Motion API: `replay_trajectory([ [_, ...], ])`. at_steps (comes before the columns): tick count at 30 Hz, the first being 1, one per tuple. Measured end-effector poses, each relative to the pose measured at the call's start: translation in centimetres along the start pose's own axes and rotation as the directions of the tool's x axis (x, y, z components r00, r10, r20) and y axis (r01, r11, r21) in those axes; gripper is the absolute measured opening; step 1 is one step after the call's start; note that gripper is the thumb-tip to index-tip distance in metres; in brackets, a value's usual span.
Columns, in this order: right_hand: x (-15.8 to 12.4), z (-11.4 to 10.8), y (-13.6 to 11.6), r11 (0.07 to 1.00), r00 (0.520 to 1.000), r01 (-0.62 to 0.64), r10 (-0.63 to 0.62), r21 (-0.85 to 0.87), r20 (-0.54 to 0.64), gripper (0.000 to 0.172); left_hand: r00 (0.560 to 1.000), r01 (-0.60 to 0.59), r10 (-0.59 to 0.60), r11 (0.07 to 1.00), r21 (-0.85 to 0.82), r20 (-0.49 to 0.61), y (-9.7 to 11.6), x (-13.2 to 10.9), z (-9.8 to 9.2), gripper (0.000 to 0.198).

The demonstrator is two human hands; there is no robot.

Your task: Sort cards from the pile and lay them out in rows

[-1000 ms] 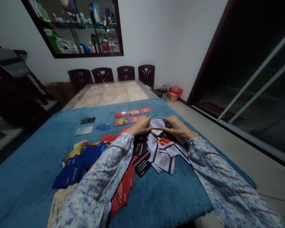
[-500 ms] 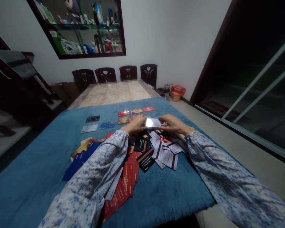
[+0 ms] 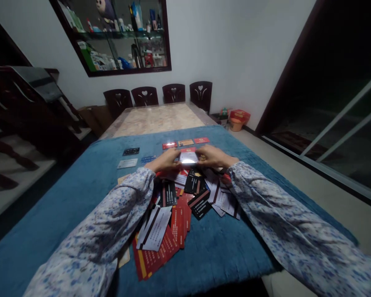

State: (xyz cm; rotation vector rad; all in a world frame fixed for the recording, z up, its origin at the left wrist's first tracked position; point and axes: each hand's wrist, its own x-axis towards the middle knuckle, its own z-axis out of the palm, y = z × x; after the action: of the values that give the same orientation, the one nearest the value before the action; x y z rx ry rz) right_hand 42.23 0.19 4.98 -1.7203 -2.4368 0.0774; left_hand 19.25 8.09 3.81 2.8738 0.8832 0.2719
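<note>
Between my two hands is a pale, glossy card (image 3: 188, 158) with a bright glare along its lower part. My left hand (image 3: 167, 160) pinches its left end, and my right hand (image 3: 215, 156) grips the right end. Just behind it, a red card (image 3: 188, 149) shows on the cloth. Below my hands spreads a loose pile of cards: black cards (image 3: 199, 203), white striped cards (image 3: 156, 229) and red cards (image 3: 177, 231), overlapping at odd angles. My sleeves cover parts of the pile.
Cards lie singly beyond the pile: a black card (image 3: 131, 151), a silver card (image 3: 127, 163), a blue card (image 3: 148, 159), an orange card (image 3: 186, 142) and red ones. A blue cloth (image 3: 80, 198) covers the near table. Several dark chairs (image 3: 144, 96) stand behind.
My hands, with the pale card between them, have shifted left over the pile. The left sleeve has moved left, uncovering white and black cards there. The camera view has turned slightly left.
</note>
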Motion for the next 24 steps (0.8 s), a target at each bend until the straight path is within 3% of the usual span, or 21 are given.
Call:
replay_trajectory([
  [6,3.1,0.3,-2.4,0.995,0.995,0.097,-0.097,0.000,0.027,0.028,1.000,0.002,-0.002,1.000,0.000,0.004,-1.3,-3.0,-2.1,0.033],
  [15,7.3,1.2,-5.8,0.986,0.986,0.164,-0.164,-0.006,0.039,0.029,0.978,0.199,-0.205,0.971,0.130,0.039,-4.0,-6.7,-3.6,0.029],
  [24,9.9,0.7,-10.2,0.975,0.975,0.213,-0.209,-0.062,0.075,0.031,0.950,0.283,-0.303,0.938,0.201,0.072,-6.5,-9.8,-5.4,0.032],
])
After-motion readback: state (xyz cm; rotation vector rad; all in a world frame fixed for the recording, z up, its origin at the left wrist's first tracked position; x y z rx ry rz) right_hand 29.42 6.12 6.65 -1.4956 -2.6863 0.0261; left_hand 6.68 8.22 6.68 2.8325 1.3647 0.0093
